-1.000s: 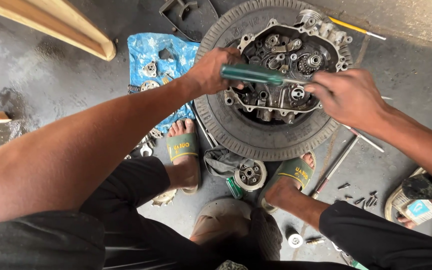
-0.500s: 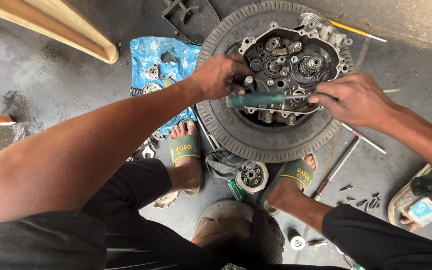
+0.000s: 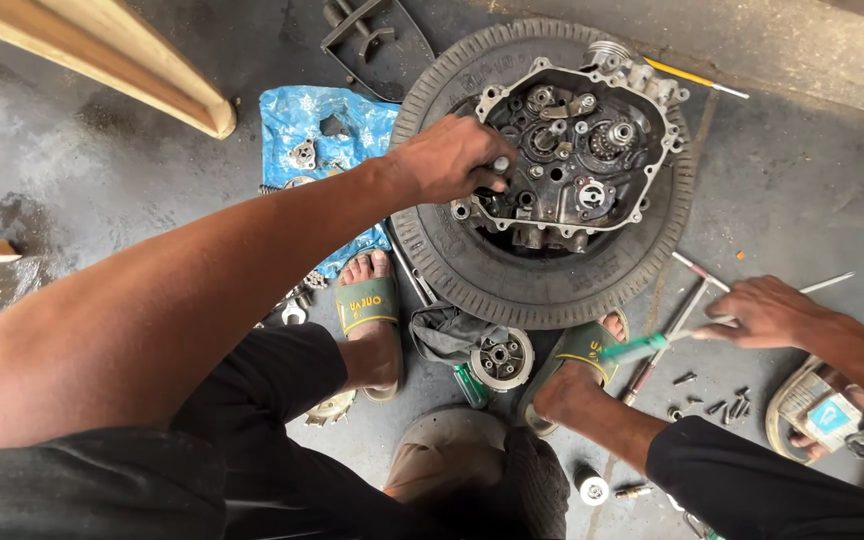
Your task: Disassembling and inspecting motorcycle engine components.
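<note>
An open engine case (image 3: 577,150) with gears and shafts lies on a black tyre (image 3: 542,285) on the concrete floor. My left hand (image 3: 452,158) rests on the case's left edge, fingers closed around a small metal part there. My right hand (image 3: 767,312) is off to the right, low over the floor, holding a green-handled screwdriver (image 3: 637,349) that points left toward my right foot in a green sandal (image 3: 580,350).
A blue plastic sheet (image 3: 317,140) with small metal parts lies left of the tyre. A round clutch part (image 3: 500,358) and grey rag sit between my feet. Loose bolts (image 3: 717,400), metal rods (image 3: 687,300), a wooden beam (image 3: 122,55) and another sandal (image 3: 832,415) surround me.
My right hand left the engine case and swung down to the right with the green screwdriver. My left hand stayed on the case's left edge.
</note>
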